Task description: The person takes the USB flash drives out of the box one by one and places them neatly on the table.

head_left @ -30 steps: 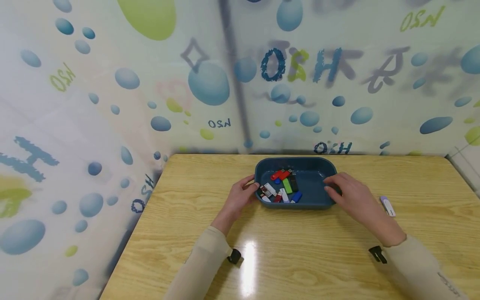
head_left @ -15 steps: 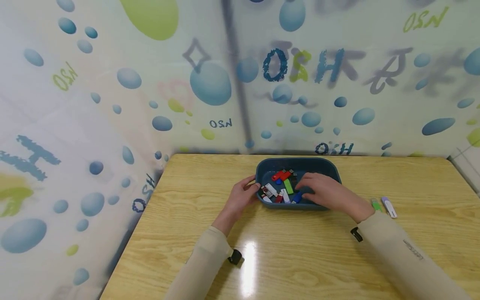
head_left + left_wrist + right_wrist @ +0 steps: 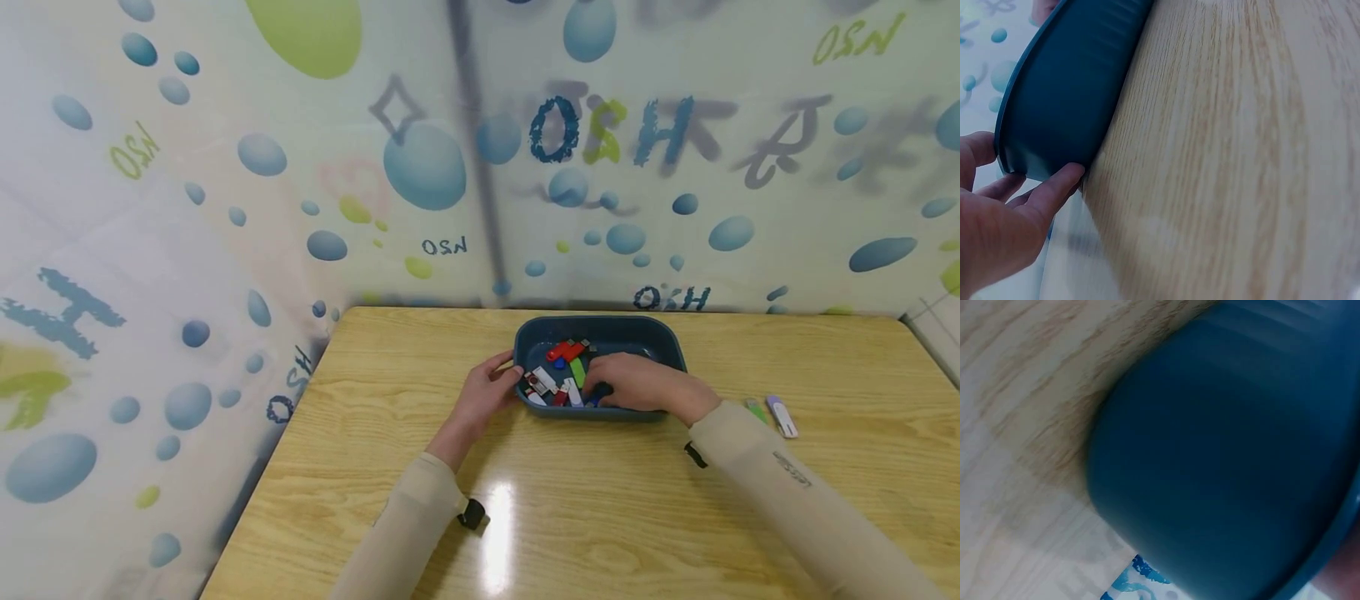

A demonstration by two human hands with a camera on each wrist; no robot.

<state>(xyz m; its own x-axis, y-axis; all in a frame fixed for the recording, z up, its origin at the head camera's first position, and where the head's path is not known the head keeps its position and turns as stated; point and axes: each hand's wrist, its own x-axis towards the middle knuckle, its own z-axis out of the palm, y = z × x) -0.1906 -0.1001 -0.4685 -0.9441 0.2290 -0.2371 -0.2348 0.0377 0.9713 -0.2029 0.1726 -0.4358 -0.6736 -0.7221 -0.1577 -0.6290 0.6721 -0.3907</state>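
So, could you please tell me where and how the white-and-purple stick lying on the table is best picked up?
I'd pinch the white-and-purple stick across the middle of its long sides, coming straight down from above: it is narrow and lies flat on the table, with the green stick close by on its left.

Left fingers (image 3: 1054, 189) against blue tray (image 3: 1069, 87)
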